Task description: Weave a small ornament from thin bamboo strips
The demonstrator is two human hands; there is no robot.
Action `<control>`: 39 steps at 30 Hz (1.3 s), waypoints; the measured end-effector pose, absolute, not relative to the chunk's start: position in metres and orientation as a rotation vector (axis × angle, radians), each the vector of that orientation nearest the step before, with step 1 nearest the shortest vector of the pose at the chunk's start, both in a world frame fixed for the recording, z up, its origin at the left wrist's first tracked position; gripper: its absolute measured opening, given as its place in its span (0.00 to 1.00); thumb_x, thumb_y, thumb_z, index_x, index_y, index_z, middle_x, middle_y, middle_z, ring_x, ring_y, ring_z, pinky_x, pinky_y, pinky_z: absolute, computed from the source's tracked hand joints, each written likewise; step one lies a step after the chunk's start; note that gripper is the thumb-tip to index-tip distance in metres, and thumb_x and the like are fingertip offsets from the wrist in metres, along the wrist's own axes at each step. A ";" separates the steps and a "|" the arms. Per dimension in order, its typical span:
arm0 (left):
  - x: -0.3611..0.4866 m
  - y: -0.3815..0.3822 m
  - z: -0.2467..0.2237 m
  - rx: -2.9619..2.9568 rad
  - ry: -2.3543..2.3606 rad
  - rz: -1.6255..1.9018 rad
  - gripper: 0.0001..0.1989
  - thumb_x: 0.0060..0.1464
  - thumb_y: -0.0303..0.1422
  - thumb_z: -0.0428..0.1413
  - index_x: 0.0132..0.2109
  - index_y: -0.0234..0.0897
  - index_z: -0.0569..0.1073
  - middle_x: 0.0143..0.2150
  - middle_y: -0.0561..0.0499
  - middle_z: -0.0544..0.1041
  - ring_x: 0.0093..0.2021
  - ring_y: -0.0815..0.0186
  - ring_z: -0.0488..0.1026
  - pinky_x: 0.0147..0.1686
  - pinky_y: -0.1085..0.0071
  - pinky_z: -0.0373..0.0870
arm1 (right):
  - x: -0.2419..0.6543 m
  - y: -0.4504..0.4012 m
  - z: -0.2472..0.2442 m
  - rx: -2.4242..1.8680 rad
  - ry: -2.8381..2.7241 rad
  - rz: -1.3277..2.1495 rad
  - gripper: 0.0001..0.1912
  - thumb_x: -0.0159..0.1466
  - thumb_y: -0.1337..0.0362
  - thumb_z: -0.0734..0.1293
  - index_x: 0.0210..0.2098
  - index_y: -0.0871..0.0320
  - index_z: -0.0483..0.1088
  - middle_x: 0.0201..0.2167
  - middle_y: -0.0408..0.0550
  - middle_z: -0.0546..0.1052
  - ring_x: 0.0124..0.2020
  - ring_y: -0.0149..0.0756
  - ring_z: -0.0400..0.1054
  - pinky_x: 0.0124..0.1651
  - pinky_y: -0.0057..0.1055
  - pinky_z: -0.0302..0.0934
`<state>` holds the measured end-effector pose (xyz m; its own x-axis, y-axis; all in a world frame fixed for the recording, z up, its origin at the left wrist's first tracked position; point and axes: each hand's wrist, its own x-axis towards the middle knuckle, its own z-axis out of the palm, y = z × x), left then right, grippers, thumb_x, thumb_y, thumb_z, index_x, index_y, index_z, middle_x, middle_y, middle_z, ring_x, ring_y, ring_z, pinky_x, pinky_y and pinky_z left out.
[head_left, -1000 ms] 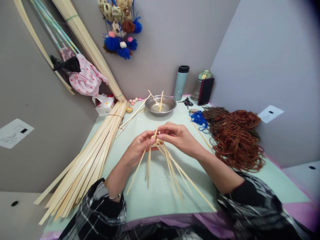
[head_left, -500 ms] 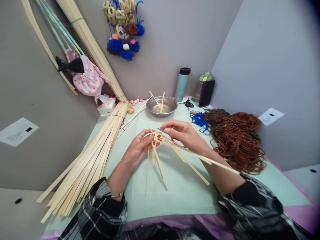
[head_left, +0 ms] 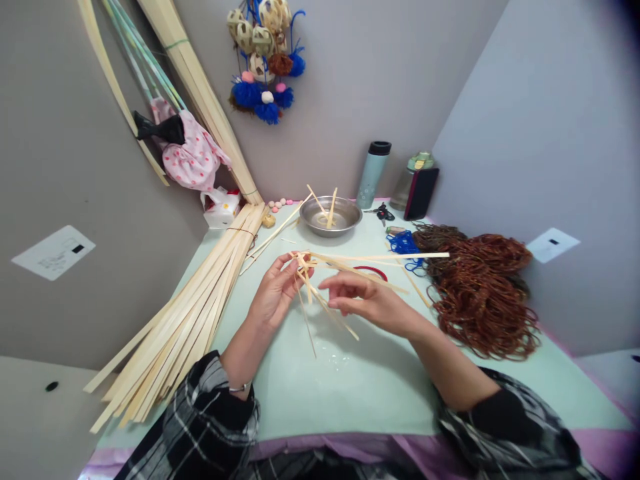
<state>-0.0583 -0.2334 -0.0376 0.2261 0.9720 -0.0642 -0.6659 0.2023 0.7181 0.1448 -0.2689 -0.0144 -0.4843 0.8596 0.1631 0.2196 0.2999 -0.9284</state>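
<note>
My left hand pinches a small weave of pale bamboo strips between thumb and fingers, above the middle of the table. Long loose strips stick out of the weave to the right and downward. Just right of it is my right hand, its fingers bent and a gap between thumb and index finger. Some strip ends pass close to its fingertips; whether it touches them is unclear. Behind my right hand, a red curved handle lies on the table, partly hidden by strips.
Flat bamboo strips lie bundled at the left. A metal bowl holding strips stands at the back, near a blue bottle, black scissors and a phone. Brown cord and blue cord lie at the right.
My right hand has moved down and away from the weave, and the pointed metal tool at its fingertips has left it. The long strips have swung upward. The whole view has shifted slightly.
</note>
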 end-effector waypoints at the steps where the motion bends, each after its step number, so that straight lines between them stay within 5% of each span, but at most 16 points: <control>1: -0.058 -0.234 -0.038 0.649 0.589 1.231 0.12 0.53 0.28 0.64 0.44 0.35 0.72 0.46 0.49 0.80 0.44 0.68 0.78 0.51 0.70 0.74 | 0.135 -0.271 -0.016 -0.919 -1.890 1.082 0.15 0.65 0.58 0.70 0.50 0.53 0.76 0.35 0.44 0.75 0.29 0.29 0.67 0.34 0.28 0.64; 8: -0.055 -0.236 -0.041 0.718 0.608 1.185 0.16 0.52 0.29 0.66 0.46 0.37 0.71 0.43 0.50 0.80 0.40 0.66 0.80 0.45 0.70 0.75 | 0.116 -0.271 -0.019 -0.799 -1.966 0.618 0.09 0.69 0.60 0.67 0.39 0.55 0.80 0.33 0.48 0.77 0.36 0.35 0.70 0.41 0.33 0.65; 14: -0.056 -0.235 -0.042 0.737 0.560 1.244 0.15 0.53 0.30 0.65 0.47 0.36 0.71 0.46 0.48 0.80 0.43 0.66 0.79 0.47 0.69 0.75 | 0.119 -0.272 -0.020 -0.831 -1.859 0.668 0.12 0.71 0.60 0.64 0.44 0.55 0.79 0.28 0.45 0.77 0.32 0.33 0.71 0.40 0.32 0.65; 24: -0.052 -0.240 -0.037 0.838 0.573 1.272 0.17 0.51 0.33 0.67 0.46 0.39 0.72 0.42 0.51 0.79 0.42 0.68 0.77 0.46 0.71 0.73 | 0.111 -0.269 -0.013 -1.162 -1.624 1.087 0.16 0.63 0.57 0.70 0.23 0.59 0.72 0.19 0.41 0.71 0.20 0.26 0.62 0.25 0.24 0.55; 39: -0.050 -0.244 -0.035 0.973 0.563 1.281 0.16 0.52 0.33 0.66 0.44 0.41 0.70 0.44 0.52 0.77 0.44 0.66 0.77 0.44 0.69 0.73 | 0.115 -0.266 -0.009 -1.205 -1.715 1.092 0.15 0.63 0.59 0.65 0.22 0.59 0.68 0.18 0.39 0.65 0.20 0.26 0.56 0.25 0.26 0.48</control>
<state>-0.0500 -0.2436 -0.0345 0.2358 0.9587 0.1588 -0.5314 -0.0097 0.8470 0.1153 -0.2655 -0.0088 -0.2672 0.9578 0.1062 0.3088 0.1894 -0.9321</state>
